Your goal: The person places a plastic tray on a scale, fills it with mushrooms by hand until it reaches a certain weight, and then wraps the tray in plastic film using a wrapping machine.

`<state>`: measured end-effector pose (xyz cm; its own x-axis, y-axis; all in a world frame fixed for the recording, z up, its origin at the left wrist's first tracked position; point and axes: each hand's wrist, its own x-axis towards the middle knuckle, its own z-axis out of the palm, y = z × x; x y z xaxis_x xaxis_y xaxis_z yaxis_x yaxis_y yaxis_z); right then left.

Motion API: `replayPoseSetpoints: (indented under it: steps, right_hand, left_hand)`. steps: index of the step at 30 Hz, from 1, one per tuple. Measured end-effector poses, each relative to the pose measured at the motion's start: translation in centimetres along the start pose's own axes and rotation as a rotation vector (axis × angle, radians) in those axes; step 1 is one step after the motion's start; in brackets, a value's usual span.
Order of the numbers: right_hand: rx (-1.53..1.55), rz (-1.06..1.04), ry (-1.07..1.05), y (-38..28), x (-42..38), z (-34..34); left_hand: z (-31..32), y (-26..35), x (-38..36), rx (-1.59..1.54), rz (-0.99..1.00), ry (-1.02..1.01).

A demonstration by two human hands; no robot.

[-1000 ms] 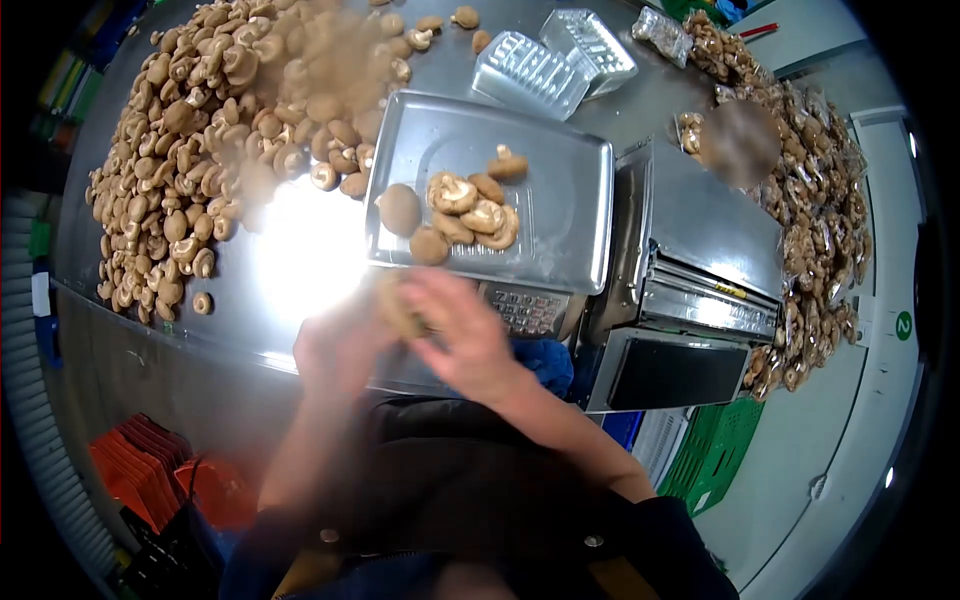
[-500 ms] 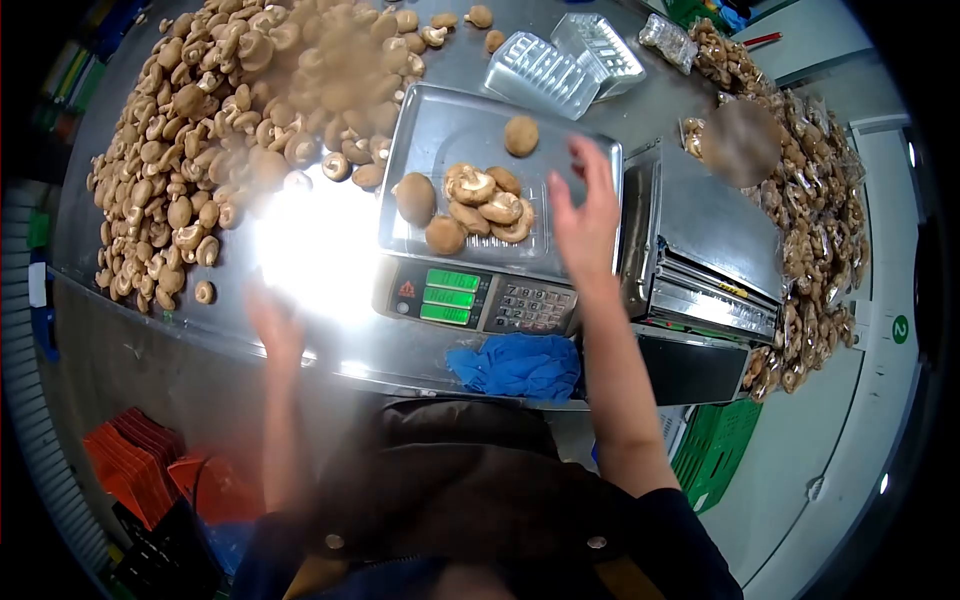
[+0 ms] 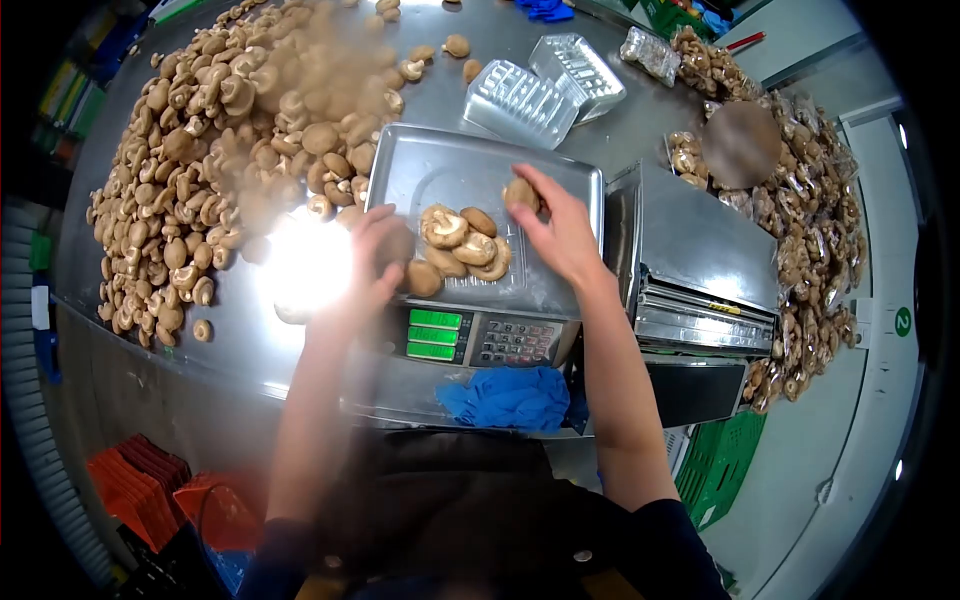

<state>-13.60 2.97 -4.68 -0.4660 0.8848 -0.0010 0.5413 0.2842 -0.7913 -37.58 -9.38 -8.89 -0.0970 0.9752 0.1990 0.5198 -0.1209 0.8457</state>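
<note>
A metal scale pan [image 3: 420, 150] holds a clear plastic tray [image 3: 515, 262] with several brown mushrooms [image 3: 472, 245] in it. At the pan's left edge, my left hand [image 3: 362, 268] has its fingers and thumb around a large mushroom [image 3: 398, 243], partly hidden by the hand. Another mushroom [image 3: 424, 278] lies just beside that thumb. My right hand [image 3: 560, 228] grips a single mushroom [image 3: 520, 196] between thumb and fingers, on the pan's upper right. Green digits glow on the scale's display [image 3: 434, 334] below the pan.
A big heap of loose mushrooms [image 3: 190, 160] covers the table's left side. Clear empty trays [image 3: 525, 100] lie behind the scale. To the right stand a metal wrapping machine [image 3: 700, 240] and piled bagged mushrooms [image 3: 815, 220]. A crumpled blue cloth [image 3: 508, 398] lies in front.
My left hand has moved up and right from the table to the large mushroom at the pan's left edge. My right hand has closed on the lone mushroom. The camera view has shifted slightly.
</note>
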Motion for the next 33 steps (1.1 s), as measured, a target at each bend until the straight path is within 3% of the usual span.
replayPoseSetpoints:
  steps: [1, 3, 4, 7, 10, 12, 14, 18, 20, 23, 24, 26, 29, 30, 33]
  right_hand:
    - [-0.050, -0.033, -0.015, 0.3, -1.0, 0.4]
    - [-0.031, -0.068, -0.105, 1.1, -2.5, 1.8]
    - [-0.007, -0.062, -0.068, 1.5, -2.9, 2.5]
    - [0.075, -0.021, 0.010, 1.6, -3.5, 3.4]
    - [0.002, -0.067, 0.039, 2.0, -4.1, 4.7]
    - [-0.011, -0.090, 0.097, 2.5, -4.2, 5.8]
    - [-0.026, -0.106, 0.135, 2.9, -4.5, 6.3]
    - [0.110, -0.106, 0.159, 3.3, -4.3, 5.6]
    - [0.205, -0.027, 0.160, 3.4, -4.9, 4.4]
    - [0.192, 0.166, 0.141, 3.9, -7.1, 1.5]
    - [0.168, 0.192, 0.095, 4.2, -7.6, 1.6]
    - [0.125, 0.247, 0.009, 4.7, -8.5, 2.0]
    - [0.072, 0.243, 0.072, 3.5, -8.1, 3.3]
    - [0.100, 0.280, 0.081, 3.4, -7.8, 3.4]
    - [0.093, 0.177, 0.219, 4.2, -8.3, 3.1]
  left_hand:
    - [0.2, -0.5, 0.0, -0.066, -0.006, 0.081]
    - [0.6, 0.0, -0.2, -0.335, -0.199, 0.176]
    - [1.5, 0.6, -0.1, -0.511, -0.242, 0.247]
    - [3.1, 1.5, 0.2, -0.616, -0.329, 0.319]
    - [4.6, 1.3, 0.0, -0.520, -0.323, 0.271]
    - [5.3, 1.8, -0.1, -0.018, -0.062, 0.212]
    - [5.5, 2.3, -0.2, 0.109, -0.049, 0.155]
    - [5.3, 0.9, -0.9, -0.161, -0.085, 0.287]
    - [3.8, 1.1, -1.6, -0.081, -0.081, 0.353]
    - [0.3, 1.7, -2.3, 0.016, -0.389, 0.145]
    - [0.6, -2.3, -3.3, 0.142, -0.245, 0.096]
    - [0.9, -3.6, -3.0, 0.038, -0.208, 0.061]
    - [0.9, -2.0, -1.2, -0.131, -0.470, -0.045]
    - [1.4, -4.7, -1.4, -0.023, -0.408, -0.056]
    - [1.6, -1.4, -1.1, -0.269, -0.437, 0.010]
